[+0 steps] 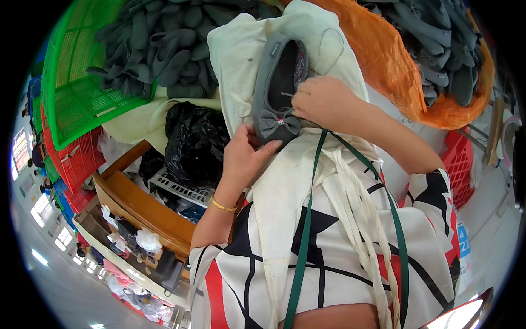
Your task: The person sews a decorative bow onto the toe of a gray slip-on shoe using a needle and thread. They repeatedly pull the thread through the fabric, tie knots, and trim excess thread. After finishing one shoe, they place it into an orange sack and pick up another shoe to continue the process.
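A grey ballet-style flat shoe [264,82] lies on the white cloth over my lap, its heel pointing away and its toe near me. A grey bow [268,122] with a small shiny centre sits on its toe. My left hand [247,154] grips the toe between thumb and fingers, just below the bow. My right hand [326,101] is closed in a pinch at the shoe's right rim, beside the patterned lining. A thin pale sliver shows next to its fingertips; what those fingers hold is too small to make out.
Many grey shoes [170,49] are heaped beyond the lap at the left, beside a green basket [82,71]. An orange sack [372,44] with more shoes stands at the right. A black plastic bag [194,142] and wooden drawer [142,205] are at my left; a red crate [456,164] is at my right.
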{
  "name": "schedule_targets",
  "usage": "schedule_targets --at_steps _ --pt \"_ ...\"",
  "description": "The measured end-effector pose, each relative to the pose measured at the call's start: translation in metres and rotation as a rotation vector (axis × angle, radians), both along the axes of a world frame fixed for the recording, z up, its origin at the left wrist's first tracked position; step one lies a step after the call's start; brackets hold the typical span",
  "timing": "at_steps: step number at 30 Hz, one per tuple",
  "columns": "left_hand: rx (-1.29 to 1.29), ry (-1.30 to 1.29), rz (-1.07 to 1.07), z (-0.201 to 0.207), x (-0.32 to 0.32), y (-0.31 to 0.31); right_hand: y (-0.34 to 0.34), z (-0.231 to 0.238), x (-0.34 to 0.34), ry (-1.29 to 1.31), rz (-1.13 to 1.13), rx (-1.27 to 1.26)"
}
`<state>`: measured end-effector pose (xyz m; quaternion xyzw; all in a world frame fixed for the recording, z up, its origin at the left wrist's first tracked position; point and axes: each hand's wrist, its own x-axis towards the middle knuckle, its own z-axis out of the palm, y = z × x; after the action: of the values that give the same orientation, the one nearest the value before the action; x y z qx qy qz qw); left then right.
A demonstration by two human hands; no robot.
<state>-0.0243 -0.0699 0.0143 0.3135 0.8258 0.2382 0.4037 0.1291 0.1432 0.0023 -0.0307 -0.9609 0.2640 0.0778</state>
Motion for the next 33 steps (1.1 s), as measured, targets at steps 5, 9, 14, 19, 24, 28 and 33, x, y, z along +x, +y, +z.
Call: schedule_targets --at_steps 5,9,14,19,24,28,33 --pt "0.130 -0.071 0.126 -0.009 -0.008 -0.002 0.020 0.045 0.019 -0.280 0.127 0.223" --pt "0.477 -0.174 0.273 0.025 -0.065 0.015 0.054 0.083 0.034 -0.259 -0.042 0.445" --pt "0.394 -0.257 -0.055 0.089 -0.158 0.058 0.087 0.118 0.040 -0.228 -0.260 0.415" --pt "0.339 0.050 -0.454 0.038 -0.156 0.107 0.092 0.062 0.043 -0.319 -0.268 0.332" --pt "0.567 0.533 -0.153 0.010 -0.122 0.104 0.090 0.045 0.011 -0.149 -0.313 0.037" --pt "0.435 0.334 -0.028 0.029 -0.086 0.089 0.067 0.029 -0.041 0.027 -0.345 -0.465" --pt "0.517 0.411 -0.002 0.009 -0.065 0.079 0.040 0.015 -0.099 0.143 -0.165 -0.519"
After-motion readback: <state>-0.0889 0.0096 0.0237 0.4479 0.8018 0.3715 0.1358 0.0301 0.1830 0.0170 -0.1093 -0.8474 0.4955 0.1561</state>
